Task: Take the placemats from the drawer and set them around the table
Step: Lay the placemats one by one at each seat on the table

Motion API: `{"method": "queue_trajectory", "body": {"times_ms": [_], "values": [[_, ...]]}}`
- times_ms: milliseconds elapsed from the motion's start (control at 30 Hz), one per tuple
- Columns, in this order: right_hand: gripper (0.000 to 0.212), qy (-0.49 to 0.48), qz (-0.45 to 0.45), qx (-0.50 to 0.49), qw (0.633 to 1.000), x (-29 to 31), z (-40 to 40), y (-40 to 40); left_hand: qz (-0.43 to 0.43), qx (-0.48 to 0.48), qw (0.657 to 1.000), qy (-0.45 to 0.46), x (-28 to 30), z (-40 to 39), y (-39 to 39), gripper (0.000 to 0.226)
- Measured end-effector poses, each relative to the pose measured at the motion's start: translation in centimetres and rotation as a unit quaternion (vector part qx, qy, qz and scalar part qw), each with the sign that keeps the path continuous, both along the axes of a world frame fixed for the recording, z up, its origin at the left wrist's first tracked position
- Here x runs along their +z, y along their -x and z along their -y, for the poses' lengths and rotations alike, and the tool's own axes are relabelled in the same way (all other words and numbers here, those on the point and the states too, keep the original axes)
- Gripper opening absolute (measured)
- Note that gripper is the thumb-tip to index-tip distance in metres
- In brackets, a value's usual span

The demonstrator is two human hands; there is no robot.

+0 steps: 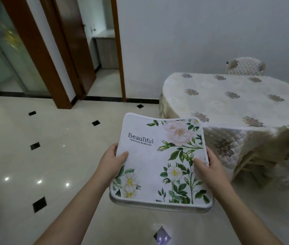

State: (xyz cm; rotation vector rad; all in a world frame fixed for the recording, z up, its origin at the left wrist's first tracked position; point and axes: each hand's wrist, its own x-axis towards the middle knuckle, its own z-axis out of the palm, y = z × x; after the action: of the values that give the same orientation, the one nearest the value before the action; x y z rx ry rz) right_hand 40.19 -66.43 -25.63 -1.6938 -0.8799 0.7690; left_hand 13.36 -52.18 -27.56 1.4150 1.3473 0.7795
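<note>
Glossy cream floor tiles [55,156] with little black diamond insets filled most of the view, bouncing back ceiling lights, so it looked like a slick surface if anything got dropped. Off to the right sat the table [228,99], covered in a quilted cream tablecloth with brownish flower motifs that hung down over the near edge, and a chair [246,66] in matching fabric was tucked at the far side against the plain wall. Brown wooden door frames [39,55] and a glass door were over on the left. Nothing was laid on the part of the table I could see, so I'd guess no mats were set out yet. The stack of placemats [159,161] was held out in the air over the floor, near the table's corner, top one printed with white roses and the word "Beautiful". Looked light and floppy to me, since the far edge curled up, and the layers at the near edge could probably slide apart. Holding both sides seemed the right call. The left hand [112,160] gripped the left edge, thumb on top, and the right hand [209,165] clamped the right edge the same way.
</note>
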Motion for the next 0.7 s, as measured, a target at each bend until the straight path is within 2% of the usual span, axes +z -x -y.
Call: {"method": "queue_trajectory", "body": {"times_ms": [100,233,333,700], "values": [[0.041,0.003,0.004,0.013,1.0,-0.4,-3.3,1.9,0.001,0.019,1.0,0.0,-0.1,-2.5,2.3,0.047],[0.044,0.013,-0.006,0.036,0.999,-0.7,-7.3,3.4,0.026,0.049,0.998,0.009,-0.9,-5.4,4.4,0.04],[0.044,0.015,-0.008,0.052,0.998,-0.8,-10.4,3.4,0.044,0.064,0.997,0.011,-1.6,-7.6,4.5,0.043],[0.047,0.003,-0.003,0.073,0.997,-1.6,-23.8,-3.7,0.064,0.065,0.996,0.021,-1.9,-20.1,-2.3,0.054]]}}
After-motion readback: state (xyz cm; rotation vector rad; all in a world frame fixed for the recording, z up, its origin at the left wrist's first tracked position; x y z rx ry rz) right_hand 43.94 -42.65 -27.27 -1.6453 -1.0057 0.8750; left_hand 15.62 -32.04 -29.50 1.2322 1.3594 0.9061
